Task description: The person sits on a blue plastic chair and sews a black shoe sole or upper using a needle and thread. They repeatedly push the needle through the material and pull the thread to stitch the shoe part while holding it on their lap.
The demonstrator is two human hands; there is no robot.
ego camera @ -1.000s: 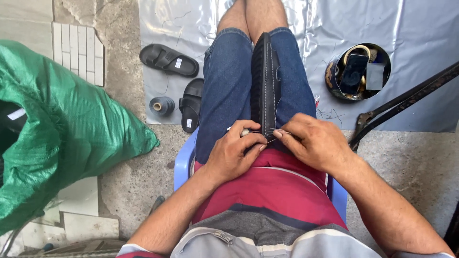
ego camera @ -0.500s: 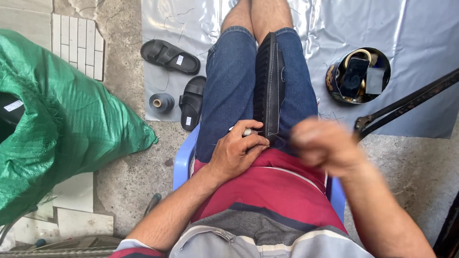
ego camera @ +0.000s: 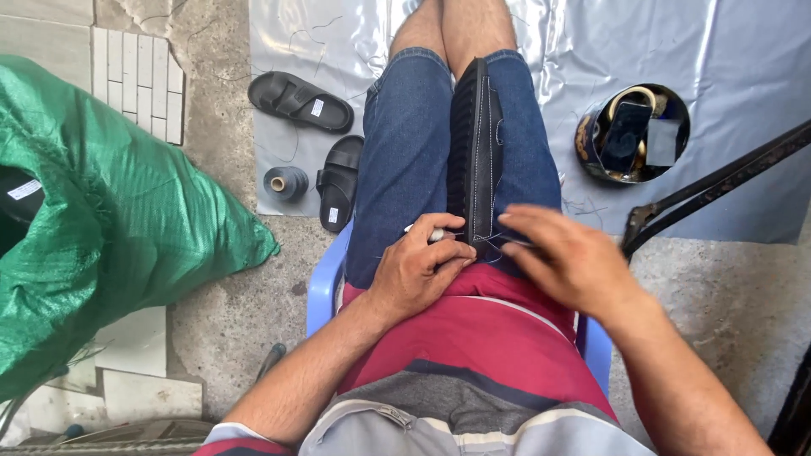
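Since half a second ago the right hand (ego camera: pixel 568 257) has dropped back from its raised pull to the near end of the long black ribbed sole with white stitching (ego camera: pixel 475 152), fingers blurred so I cannot tell whether they pinch the thread. Clamped upright between the denim-clad thighs, the sole keeps its stitched edge facing up, while the left hand (ego camera: pixel 418 272) grips a slim metal awl (ego camera: pixel 435 236) against it. Open room lies rightward over the grey plastic sheet (ego camera: pixel 743 76), short of the round black tin (ego camera: pixel 632 133) and slanting dark metal bar (ego camera: pixel 718 181); black sandals (ego camera: pixel 317 135) and a grey thread spool (ego camera: pixel 285 181) crowd the left.
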